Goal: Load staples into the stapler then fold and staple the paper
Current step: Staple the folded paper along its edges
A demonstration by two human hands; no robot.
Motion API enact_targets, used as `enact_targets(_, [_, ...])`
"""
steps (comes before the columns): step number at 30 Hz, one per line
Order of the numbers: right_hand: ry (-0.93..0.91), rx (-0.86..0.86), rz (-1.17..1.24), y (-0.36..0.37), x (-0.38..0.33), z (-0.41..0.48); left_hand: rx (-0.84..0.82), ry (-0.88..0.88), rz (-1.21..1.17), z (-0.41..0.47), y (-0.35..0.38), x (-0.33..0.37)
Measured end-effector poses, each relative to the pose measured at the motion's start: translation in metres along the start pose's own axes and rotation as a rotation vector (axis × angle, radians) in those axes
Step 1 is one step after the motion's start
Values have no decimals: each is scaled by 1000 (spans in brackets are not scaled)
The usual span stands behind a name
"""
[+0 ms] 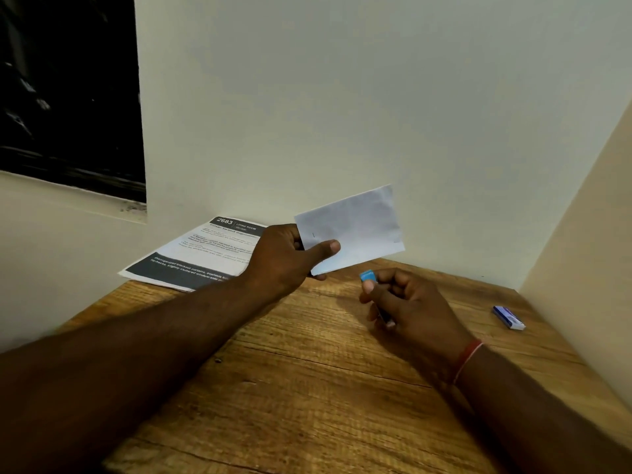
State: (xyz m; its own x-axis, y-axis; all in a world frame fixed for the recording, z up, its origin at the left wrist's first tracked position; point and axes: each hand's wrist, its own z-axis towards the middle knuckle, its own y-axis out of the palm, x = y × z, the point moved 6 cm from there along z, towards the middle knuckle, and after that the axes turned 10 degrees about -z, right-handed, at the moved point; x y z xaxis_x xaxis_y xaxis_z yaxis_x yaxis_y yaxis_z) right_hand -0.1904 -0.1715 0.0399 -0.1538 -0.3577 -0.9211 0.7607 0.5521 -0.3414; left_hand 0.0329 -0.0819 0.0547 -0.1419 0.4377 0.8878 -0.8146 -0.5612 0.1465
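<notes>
The left hand (287,258) pinches a folded white paper (359,227) at its left end, thumb laid across the front face and the other fingers curled behind. It holds the paper up off the table (307,388) in front of the pale wall (342,97). A small dark staple (313,235) shows near the paper's left edge, just above the thumb. Just beside and below the paper, the right hand (410,309) is curled round a blue stapler (368,276). Only the stapler's blue end pokes out above the thumb, and a bit of its lower end shows under the fingers; the rest is hidden in the fist. A red thread (466,360) circles the right wrist. Well apart to the right, near the side wall, a small blue and white box (508,317) lies flat on the wooden table. At the far left corner a printed sheet (205,254) with dark bands lies on the table, partly behind the left hand. A dark window (68,90) fills the upper left.
</notes>
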Motion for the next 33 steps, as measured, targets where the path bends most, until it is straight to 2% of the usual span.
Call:
enact_targets(5, [-15,-57,171,22,-8,-9,-5,69,138,-6,5,9])
enact_targets(15, [-4,-54,141,23,-13,-11,-49,124,137,-12,6,14])
enact_targets(21, [51,-30,262,17,-10,-8,-128,191,209,-14,10,20])
enact_targets(26, [44,28,398,5,-4,-1,-123,142,175,-8,9,12])
enact_targets(33, [-94,162,240,-13,-3,5,-135,79,107,-4,7,4])
